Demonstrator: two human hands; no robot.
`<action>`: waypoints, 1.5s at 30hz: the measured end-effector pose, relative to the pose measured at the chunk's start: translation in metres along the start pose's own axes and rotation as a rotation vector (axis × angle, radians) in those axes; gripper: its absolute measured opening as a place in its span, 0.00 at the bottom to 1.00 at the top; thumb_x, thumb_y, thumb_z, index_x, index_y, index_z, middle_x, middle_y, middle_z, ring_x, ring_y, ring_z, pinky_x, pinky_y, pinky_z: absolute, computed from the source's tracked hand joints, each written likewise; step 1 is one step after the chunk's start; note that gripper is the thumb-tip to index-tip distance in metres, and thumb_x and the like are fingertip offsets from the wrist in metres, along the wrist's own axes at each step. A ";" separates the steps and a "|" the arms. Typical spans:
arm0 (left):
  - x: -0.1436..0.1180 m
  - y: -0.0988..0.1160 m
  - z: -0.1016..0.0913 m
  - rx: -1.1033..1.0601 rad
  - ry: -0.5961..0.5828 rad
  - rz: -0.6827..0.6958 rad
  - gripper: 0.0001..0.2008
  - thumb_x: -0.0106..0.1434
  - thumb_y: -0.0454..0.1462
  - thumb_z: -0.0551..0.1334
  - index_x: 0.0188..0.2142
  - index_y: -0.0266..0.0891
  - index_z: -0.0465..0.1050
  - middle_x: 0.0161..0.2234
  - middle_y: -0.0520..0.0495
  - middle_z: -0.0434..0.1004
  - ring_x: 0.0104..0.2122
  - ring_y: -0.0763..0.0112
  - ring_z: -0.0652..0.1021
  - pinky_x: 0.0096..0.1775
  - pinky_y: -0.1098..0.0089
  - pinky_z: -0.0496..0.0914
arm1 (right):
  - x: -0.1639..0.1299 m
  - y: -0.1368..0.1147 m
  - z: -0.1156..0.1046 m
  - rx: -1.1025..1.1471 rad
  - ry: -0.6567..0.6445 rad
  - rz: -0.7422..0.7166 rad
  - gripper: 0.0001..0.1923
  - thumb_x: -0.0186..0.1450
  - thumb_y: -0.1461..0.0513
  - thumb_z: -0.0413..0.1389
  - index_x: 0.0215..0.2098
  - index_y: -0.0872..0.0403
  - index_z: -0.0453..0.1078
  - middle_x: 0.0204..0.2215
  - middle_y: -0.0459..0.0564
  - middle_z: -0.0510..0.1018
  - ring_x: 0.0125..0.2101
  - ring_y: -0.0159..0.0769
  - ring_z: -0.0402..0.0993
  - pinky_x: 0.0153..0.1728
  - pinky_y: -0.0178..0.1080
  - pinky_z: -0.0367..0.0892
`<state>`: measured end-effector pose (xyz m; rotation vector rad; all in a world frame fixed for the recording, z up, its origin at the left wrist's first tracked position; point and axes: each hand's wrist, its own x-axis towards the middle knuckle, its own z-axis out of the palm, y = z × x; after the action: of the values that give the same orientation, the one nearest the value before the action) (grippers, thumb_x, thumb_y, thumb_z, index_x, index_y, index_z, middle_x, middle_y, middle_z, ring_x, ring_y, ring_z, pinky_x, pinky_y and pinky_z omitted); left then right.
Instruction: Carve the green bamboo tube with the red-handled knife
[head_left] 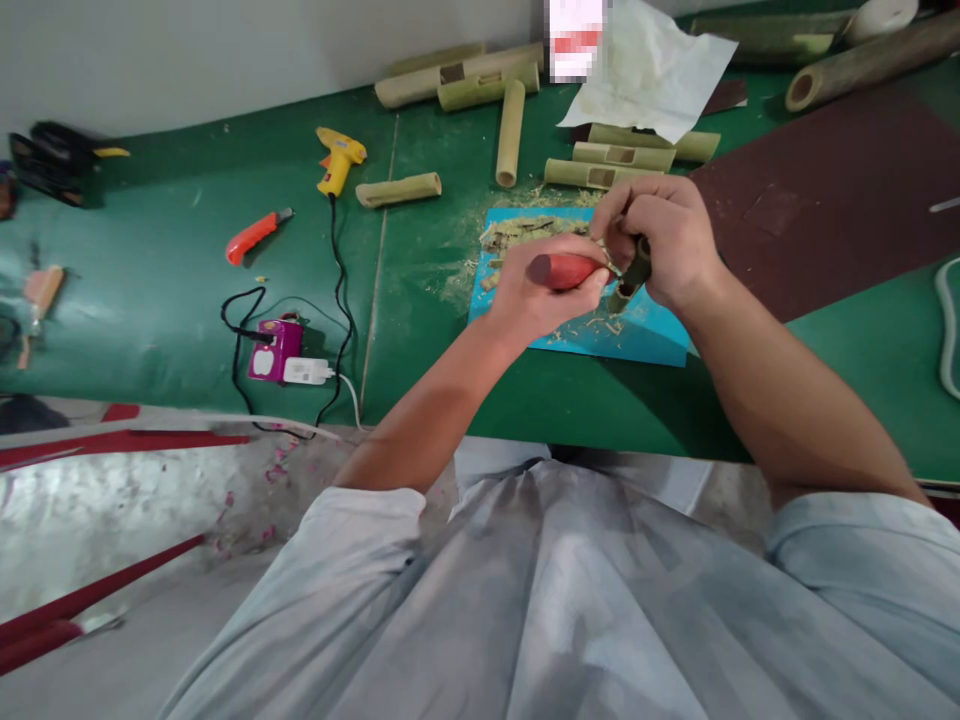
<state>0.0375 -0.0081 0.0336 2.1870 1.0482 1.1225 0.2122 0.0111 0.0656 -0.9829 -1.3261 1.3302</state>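
Observation:
My left hand (536, 295) is closed around the red handle of a knife (564, 270), its tip pointing right toward a short bamboo piece (631, 280). My right hand (664, 245) grips that dark green bamboo piece, held tilted just above a blue cutting mat (652, 335). The blade itself is hidden between my hands. Pale shavings (525, 232) lie heaped on the mat's far side.
On the green table (187, 290) lie several cut bamboo tubes (511, 130), a yellow glue gun (337, 160), an orange utility knife (255, 235), a purple device with a white plug (281, 352), white paper (652, 70) and a dark brown sheet (832, 190).

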 end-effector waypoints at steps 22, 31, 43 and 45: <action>-0.009 -0.013 0.016 -0.013 0.108 -0.068 0.13 0.66 0.49 0.66 0.35 0.42 0.79 0.33 0.47 0.85 0.33 0.66 0.83 0.42 0.63 0.82 | -0.001 0.003 0.003 -0.039 0.069 -0.021 0.12 0.57 0.56 0.55 0.17 0.45 0.63 0.11 0.43 0.62 0.13 0.34 0.54 0.17 0.41 0.45; -0.021 -0.013 0.010 -0.017 0.053 -0.018 0.14 0.66 0.48 0.65 0.39 0.41 0.82 0.37 0.46 0.88 0.37 0.65 0.86 0.44 0.65 0.81 | -0.003 0.004 0.002 -0.019 0.079 -0.009 0.09 0.55 0.60 0.54 0.19 0.44 0.73 0.11 0.44 0.62 0.14 0.35 0.52 0.17 0.42 0.46; -0.004 -0.003 -0.006 0.071 -0.058 0.216 0.09 0.67 0.42 0.65 0.43 0.43 0.81 0.39 0.50 0.88 0.37 0.66 0.87 0.44 0.66 0.82 | -0.003 0.002 0.002 -0.053 0.048 0.004 0.12 0.60 0.57 0.55 0.20 0.45 0.73 0.12 0.44 0.62 0.14 0.36 0.52 0.18 0.43 0.46; -0.002 -0.003 -0.005 0.057 -0.054 0.170 0.09 0.67 0.42 0.65 0.41 0.42 0.81 0.39 0.50 0.88 0.38 0.66 0.87 0.45 0.66 0.82 | -0.003 -0.001 0.003 -0.053 0.060 0.004 0.12 0.58 0.60 0.54 0.19 0.45 0.72 0.11 0.44 0.62 0.13 0.36 0.52 0.18 0.43 0.45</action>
<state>0.0310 -0.0075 0.0332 2.3747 0.8960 1.1113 0.2099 0.0072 0.0667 -1.0544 -1.3201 1.2650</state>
